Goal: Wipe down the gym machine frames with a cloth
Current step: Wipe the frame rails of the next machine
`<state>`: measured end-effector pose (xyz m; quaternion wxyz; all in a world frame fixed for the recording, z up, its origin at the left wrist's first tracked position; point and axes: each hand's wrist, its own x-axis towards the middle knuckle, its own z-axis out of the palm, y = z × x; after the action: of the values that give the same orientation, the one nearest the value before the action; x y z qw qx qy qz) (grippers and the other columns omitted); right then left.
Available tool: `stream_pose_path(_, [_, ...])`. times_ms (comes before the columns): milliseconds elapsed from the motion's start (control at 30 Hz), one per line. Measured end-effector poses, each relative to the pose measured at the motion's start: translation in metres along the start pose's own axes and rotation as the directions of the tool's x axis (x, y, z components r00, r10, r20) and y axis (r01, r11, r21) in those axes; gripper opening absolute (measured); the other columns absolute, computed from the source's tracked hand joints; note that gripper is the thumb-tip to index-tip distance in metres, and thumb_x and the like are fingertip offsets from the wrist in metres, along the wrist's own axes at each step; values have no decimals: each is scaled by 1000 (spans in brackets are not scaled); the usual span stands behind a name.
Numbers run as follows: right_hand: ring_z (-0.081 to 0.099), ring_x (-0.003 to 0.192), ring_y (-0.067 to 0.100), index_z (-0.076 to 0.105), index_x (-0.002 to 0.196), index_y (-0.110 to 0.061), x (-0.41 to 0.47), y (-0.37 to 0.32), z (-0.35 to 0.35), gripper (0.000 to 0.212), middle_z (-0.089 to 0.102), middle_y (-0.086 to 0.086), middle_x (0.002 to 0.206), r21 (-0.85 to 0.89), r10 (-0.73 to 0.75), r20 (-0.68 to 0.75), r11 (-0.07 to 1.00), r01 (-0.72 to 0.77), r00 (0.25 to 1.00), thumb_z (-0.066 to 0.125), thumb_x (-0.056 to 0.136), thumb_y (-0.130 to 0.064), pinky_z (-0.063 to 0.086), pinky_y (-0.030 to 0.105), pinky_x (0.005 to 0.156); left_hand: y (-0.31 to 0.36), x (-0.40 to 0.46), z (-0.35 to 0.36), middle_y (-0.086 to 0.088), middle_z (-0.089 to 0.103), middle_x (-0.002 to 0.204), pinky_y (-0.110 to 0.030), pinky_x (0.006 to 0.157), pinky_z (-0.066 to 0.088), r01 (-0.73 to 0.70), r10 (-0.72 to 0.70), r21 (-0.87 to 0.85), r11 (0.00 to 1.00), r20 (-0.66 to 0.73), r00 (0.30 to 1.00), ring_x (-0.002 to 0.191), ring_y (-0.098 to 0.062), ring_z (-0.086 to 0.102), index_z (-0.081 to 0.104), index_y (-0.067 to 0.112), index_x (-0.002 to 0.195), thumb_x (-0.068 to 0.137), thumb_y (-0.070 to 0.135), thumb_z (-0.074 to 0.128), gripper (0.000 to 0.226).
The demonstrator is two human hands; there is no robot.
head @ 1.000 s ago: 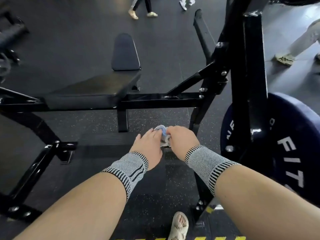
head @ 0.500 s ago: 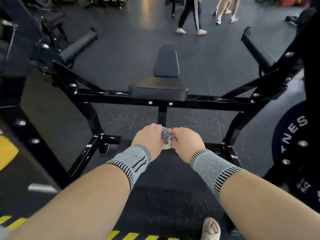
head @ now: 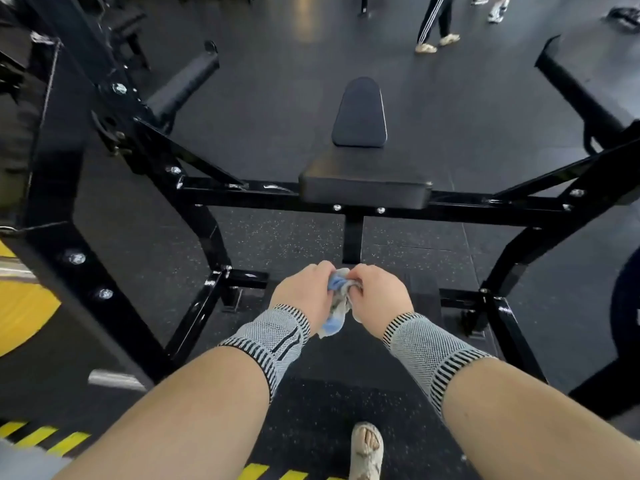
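floor: dark rubber gym mat.
frame: black crossbar beyond the hands.
cloth: bunched between both hands, clear of the frame.
left hand: fingers gripped the cloth.
right hand: fingers gripped the cloth.

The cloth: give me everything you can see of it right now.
The cloth is small, soft and crumpled, pale blue with white or grey patches. It is bunched between the left hand and the right hand, both gripping its upper part, while a loose end hangs down between the wrists. It is held in the air in front of the black machine frame and touches no part of it.
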<state>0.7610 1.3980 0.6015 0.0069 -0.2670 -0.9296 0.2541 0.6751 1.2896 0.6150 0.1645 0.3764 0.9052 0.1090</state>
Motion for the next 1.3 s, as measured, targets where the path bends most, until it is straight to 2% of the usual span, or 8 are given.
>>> stream_pose_path(333, [57, 86, 20, 52, 123, -25, 92, -86, 44, 28, 49, 0, 110, 98, -46, 64, 994, 40, 997, 42, 97, -23, 47, 30, 77, -107, 58, -43, 0, 53, 112, -37, 85, 47, 101, -103, -44, 994, -46, 994, 98, -23, 59, 53, 20, 118, 96, 26, 49, 23])
stream_pose_path(533, [58, 87, 20, 53, 121, -24, 164, -136, 87, 26, 49, -1, 112, 188, 167, -37, 970, -157, 985, 43, 98, -29, 46, 29, 76, -192, 126, -63, 6, 44, 141, -37, 98, 45, -11, 11, 19, 1000, 10, 1000, 118, -19, 54, 41, 25, 140, 98, 26, 44, 42])
stream_pose_path(667, [57, 83, 21, 51, 126, -24, 212, -162, 114, 31, 48, 0, 116, 305, 348, -124, 905, -298, 929, 48, 96, -27, 44, 29, 76, -246, 169, -73, 2, 30, 153, -33, 115, 26, -174, 164, 164, 971, 73, 984, 143, -15, 23, 34, 16, 145, 96, 19, 45, 50])
stream_pose_path(833, [45, 82, 14, 46, 139, -29, 274, -167, 121, 41, 40, 0, 114, 322, 412, -271, 890, -322, 870, 45, 98, -25, 36, 23, 77, -284, 218, -67, 5, -5, 162, -43, 121, 1, -194, 122, 335, 922, 223, 967, 148, -17, -12, 11, 20, 154, 98, 21, 40, 63])
stream_pose_path(933, [47, 98, 18, 51, 137, -27, 320, -150, 121, 40, 41, 1, 117, 264, 364, -389, 924, -276, 846, 46, 98, -23, 34, 24, 82, -290, 248, -66, 3, -6, 162, -49, 120, 0, -228, 167, 390, 892, 185, 968, 148, -20, -14, 10, 18, 154, 97, 26, 39, 64])
stream_pose_path(1067, [38, 117, 23, 54, 131, -21, 374, -122, 134, 35, 43, 2, 131, 61, 383, -270, 923, -381, 884, 48, 96, -16, 39, 29, 92, -296, 285, -67, -4, -4, 162, -54, 116, 0, -261, 198, 564, 784, 172, 965, 148, -24, -11, 7, 13, 153, 97, 31, 40, 68])
stream_pose_path(1167, [35, 128, 28, 45, 137, -13, 398, -142, 164, 42, 35, 8, 145, -292, 205, -30, 934, -205, 978, 46, 95, -14, 36, 36, 99, -301, 314, -68, -6, -5, 162, -56, 116, -1, -275, 189, 633, 724, 202, 961, 148, -25, -9, 4, 12, 153, 95, 33, 42, 73])
stream_pose_path(1300, [13, 143, 32, 25, 147, -6, 399, -144, 179, 55, 10, 14, 157, -457, -24, 63, 888, 50, 998, 39, 96, -19, 16, 41, 115, -306, 333, -60, -5, -7, 162, -57, 115, -2, -268, 114, 663, 699, 266, 957, 148, -24, -7, -5, 11, 153, 96, 34, 40, 76])
